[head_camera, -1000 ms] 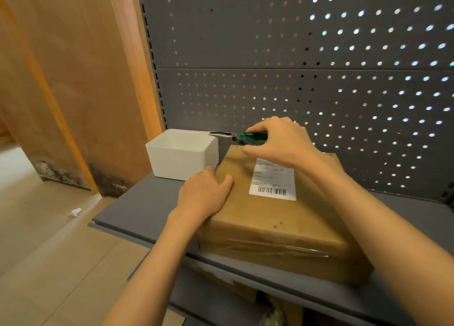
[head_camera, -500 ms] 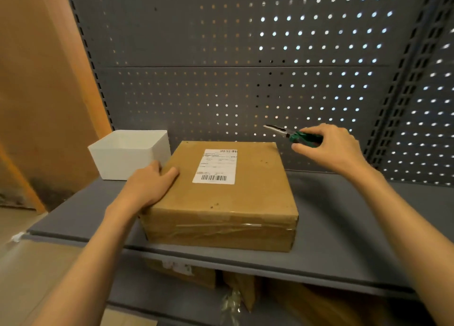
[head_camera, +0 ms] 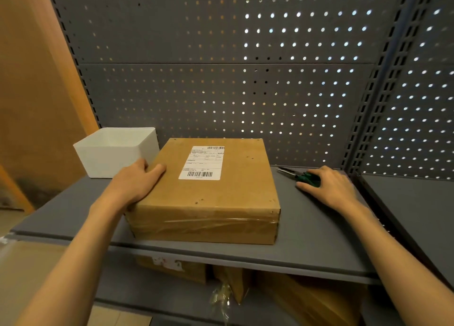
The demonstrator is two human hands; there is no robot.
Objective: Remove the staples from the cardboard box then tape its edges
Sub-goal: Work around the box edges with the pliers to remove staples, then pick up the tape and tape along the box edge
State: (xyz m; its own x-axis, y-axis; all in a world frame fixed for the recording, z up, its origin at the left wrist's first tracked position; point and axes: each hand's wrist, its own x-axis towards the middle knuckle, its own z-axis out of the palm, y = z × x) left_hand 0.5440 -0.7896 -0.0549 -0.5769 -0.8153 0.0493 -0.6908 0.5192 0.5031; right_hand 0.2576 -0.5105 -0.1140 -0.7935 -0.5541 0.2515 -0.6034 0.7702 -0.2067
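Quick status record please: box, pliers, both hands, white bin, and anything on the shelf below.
cardboard box: flat on the grey shelf, label up, clear tape across the front
pliers: on the shelf right of the box, green handles under the right hand
left hand: resting on the box's left edge
white bin: left of the box
lower shelf: more cardboard boxes

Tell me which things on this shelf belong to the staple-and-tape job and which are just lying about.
Job: cardboard box under the left hand; green-handled pliers under the right hand.

Lying about: white bin; boxes on the lower shelf.
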